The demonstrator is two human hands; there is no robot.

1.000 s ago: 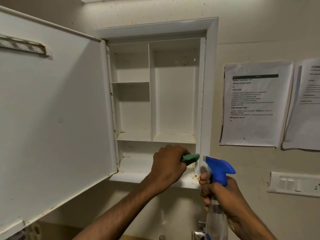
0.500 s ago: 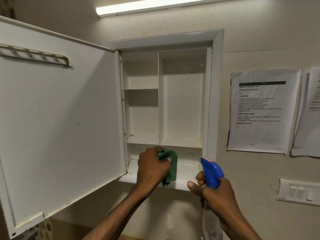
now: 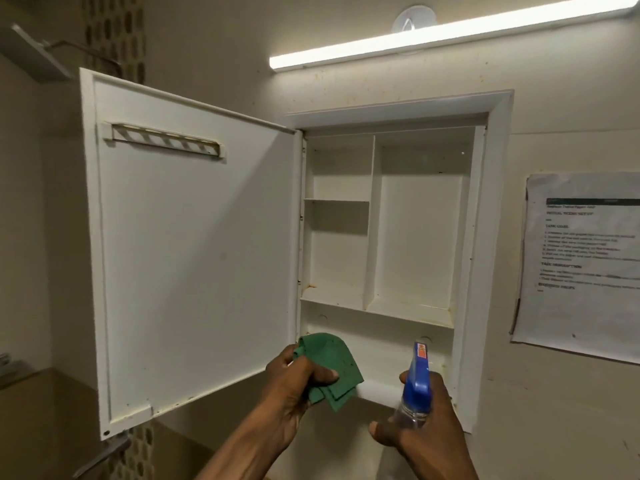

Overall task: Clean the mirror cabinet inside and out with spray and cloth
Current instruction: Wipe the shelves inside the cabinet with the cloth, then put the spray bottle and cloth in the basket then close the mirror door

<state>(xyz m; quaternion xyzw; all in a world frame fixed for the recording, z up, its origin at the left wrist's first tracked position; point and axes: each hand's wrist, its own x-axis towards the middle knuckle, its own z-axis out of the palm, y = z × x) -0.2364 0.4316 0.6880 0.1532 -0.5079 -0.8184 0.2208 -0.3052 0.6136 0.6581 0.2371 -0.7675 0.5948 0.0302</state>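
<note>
The white wall cabinet [image 3: 491, 209] stands open, its door [image 3: 194, 258] swung out to the left with the plain white inner face toward me. Inside are bare shelves with rusty stains along the edges. My left hand [image 3: 294, 386] grips a folded green cloth [image 3: 332, 365] at the left end of the bottom compartment, near the door hinge. My right hand [image 3: 426, 427] holds a clear spray bottle with a blue trigger head [image 3: 417, 379] upright in front of the cabinet's lower right corner, nozzle pointing into the cabinet.
A lit tube light [image 3: 433, 39] runs above the cabinet. Printed paper sheets [image 3: 585, 265] hang on the wall to the right. A shower head [image 3: 34, 53] juts out at the upper left. A metal tap handle [image 3: 104, 452] shows below the door.
My left hand slid the cloth from the right end of the bottom compartment to its left end. The view tilted up and pulled back, showing the whole door and light.
</note>
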